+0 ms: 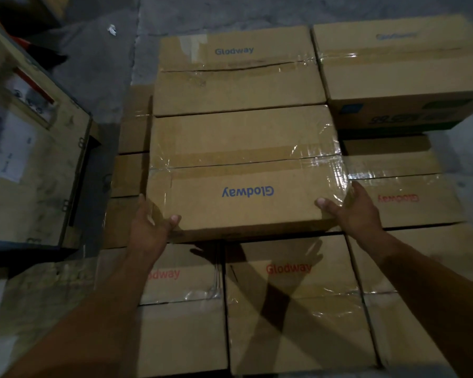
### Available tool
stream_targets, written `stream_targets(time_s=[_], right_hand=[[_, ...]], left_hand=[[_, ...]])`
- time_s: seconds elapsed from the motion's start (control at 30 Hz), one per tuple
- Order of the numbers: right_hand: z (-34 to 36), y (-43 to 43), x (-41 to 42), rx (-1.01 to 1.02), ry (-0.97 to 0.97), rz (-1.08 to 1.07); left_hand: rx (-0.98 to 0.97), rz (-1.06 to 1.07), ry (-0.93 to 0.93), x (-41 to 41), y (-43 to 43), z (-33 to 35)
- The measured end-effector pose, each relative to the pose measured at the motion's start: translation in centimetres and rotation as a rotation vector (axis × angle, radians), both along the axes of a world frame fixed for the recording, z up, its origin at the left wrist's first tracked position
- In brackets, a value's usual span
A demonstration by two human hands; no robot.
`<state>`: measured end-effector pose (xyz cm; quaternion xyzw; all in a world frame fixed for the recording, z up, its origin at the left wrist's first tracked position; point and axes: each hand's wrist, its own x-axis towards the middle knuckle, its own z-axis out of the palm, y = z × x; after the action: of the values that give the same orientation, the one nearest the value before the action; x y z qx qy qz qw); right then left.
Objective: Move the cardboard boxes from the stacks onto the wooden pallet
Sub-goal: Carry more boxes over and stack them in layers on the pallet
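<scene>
A cardboard box [246, 159] with blue lettering is seen at the centre, above a lower layer of boxes. Its near corner at 7 o'clock is clasped by the left grip [150, 227], thumb laid on top. The corner at 4 o'clock is clasped likewise by the right grip [357, 211]. A second box [238, 75] is set against it at 12 o'clock, and red-lettered boxes [292, 309] are seen at 6 o'clock.
</scene>
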<state>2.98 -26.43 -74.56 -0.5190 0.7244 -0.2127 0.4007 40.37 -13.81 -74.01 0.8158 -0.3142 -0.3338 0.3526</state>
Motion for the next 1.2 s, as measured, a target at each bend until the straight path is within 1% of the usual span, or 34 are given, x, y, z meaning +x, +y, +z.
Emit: stream_targets(time_s=[0.1,0.23,0.33,0.43,0.6,0.7,0.8,0.9,1.03,1.13,1.2], right_hand=[[1.5,1.0,0.2,-0.013,0.143,0.028],[5.9,4.3,-0.8,-0.103,0.277,0.087],[10.6,7.1,-2.5,-0.203,0.366,0.103],[16.7,11.0,-4.8,-0.282,0.435,0.065],[28.5,20.1,-9.3,-0.429,0.539,-0.059],[35.6,25.9,-12.6,-0.507,0.572,-0.142],[41.5,30.6,-16.0,-0.582,0.583,-0.233],[46.2,35.1,-19.7,-0.614,0.579,-0.354],[50.2,39.2,-25.4,-0.664,0.556,-0.534],[51.7,41.4,-30.6,-0.608,0.560,-0.644],[52.1,42.9,-34.4,-0.605,0.582,-0.714]], left_hand=[[-0.006,-0.067,-0.220,-1.4,0.4,1.9],[-0.031,-0.153,-0.452,-3.6,1.8,6.2],[-0.094,-0.233,-0.517,-5.7,3.1,10.2],[-0.183,-0.330,-0.557,-7.9,4.6,15.4],[-0.345,-0.518,-0.690,-12.5,8.8,27.2],[-0.436,-0.644,-0.804,-15.8,12.1,35.1],[-0.533,-0.727,-0.816,-19.5,14.4,41.9],[-0.612,-0.790,-0.800,-24.1,15.8,47.0],[-0.695,-0.899,-0.743,-31.3,15.8,51.4],[-0.771,-0.976,-0.705,-37.6,15.5,53.1],[-0.806,-1.030,-0.685,-42.2,15.2,53.6]])
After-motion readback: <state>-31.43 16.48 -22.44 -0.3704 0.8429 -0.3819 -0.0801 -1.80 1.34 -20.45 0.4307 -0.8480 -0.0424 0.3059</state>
